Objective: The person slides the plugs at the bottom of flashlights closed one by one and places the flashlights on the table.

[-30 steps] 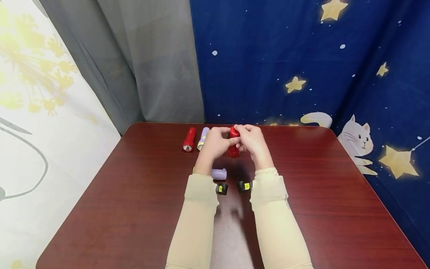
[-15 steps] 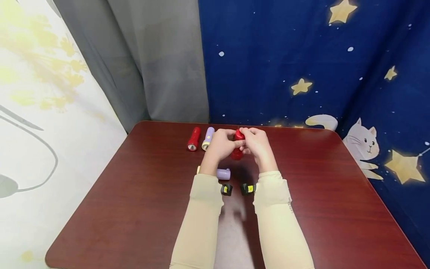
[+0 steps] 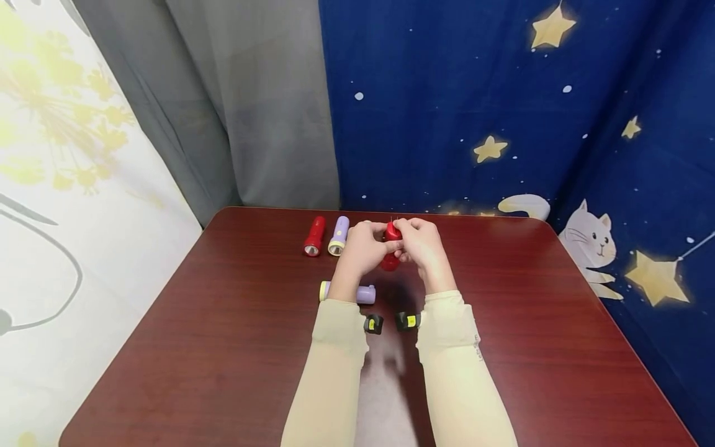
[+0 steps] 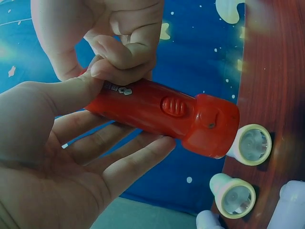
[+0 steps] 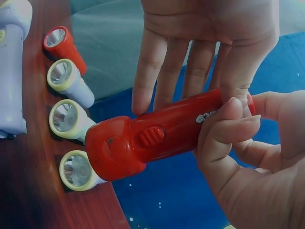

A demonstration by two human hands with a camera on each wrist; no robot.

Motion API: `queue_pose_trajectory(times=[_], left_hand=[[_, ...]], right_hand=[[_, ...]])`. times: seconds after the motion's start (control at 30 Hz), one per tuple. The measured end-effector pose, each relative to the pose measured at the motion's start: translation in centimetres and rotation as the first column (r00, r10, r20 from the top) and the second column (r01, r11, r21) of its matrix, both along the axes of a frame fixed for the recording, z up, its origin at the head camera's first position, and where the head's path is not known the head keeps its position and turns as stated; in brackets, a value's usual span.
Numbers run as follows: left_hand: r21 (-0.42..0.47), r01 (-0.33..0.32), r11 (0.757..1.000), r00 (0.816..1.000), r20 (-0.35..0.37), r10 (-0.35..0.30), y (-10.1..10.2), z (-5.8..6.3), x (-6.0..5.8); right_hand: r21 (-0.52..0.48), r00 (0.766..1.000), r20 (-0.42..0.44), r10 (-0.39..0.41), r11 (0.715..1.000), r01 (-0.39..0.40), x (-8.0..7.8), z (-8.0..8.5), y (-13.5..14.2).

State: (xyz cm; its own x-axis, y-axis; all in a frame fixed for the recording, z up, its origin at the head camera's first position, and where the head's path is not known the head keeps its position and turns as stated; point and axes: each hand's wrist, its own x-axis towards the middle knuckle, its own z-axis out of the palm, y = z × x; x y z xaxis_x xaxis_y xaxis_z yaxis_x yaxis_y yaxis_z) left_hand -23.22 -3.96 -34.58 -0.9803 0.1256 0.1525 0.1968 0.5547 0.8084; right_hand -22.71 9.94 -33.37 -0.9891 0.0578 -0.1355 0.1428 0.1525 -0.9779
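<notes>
A red flashlight point(image 3: 393, 232) is held by both hands above the far middle of the table, its head pointing down. My left hand point(image 3: 365, 248) grips its body between the thumb and straighter fingers. At the tail end, the curled fingers of my right hand point(image 3: 422, 245) pinch it near my left thumb. Thin prong-like lines stick up from the tail in the head view. The slide switch point(image 4: 174, 106) shows on the body, clear of the fingers. My right hand partly hides the tail in both wrist views.
Left of the hands, a second red flashlight point(image 3: 314, 236) and a lavender flashlight point(image 3: 339, 236) lie on the reddish-brown table point(image 3: 234, 347). Another lavender one point(image 3: 365, 294) lies crosswise beneath my left wrist. More yellow-rimmed lavender flashlights point(image 5: 76, 170) appear in the right wrist view. Curtains point(image 3: 413, 124) hang behind.
The head view has shifted slightly. Both hands keep hold of the red flashlight in about the same place, and two thin prong-like lines now show at its tail.
</notes>
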Motion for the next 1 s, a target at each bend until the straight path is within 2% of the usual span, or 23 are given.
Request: queue_pose_trajectory(times=[0.27, 0.57, 1.0], left_hand=[[0.004, -0.015, 1.0, 1.0, -0.004, 0.015, 0.3, -0.46, -0.22], [0.006, -0.025, 1.0, 1.0, -0.004, 0.025, -0.17, -0.79, -0.28], [0.008, -0.026, 1.0, 0.999, -0.022, 0.026, -0.1, -0.54, -0.18]], right_hand=[[-0.007, 1.0, -0.001, -0.005, 1.0, 0.005, -0.25, -0.2, 0.21], [-0.018, 0.999, -0.003, 0.032, 0.999, -0.032, -0.39, -0.46, -0.06], [-0.038, 0.998, -0.033, 0.059, 0.997, -0.06, -0.11, -0.32, 0.11]])
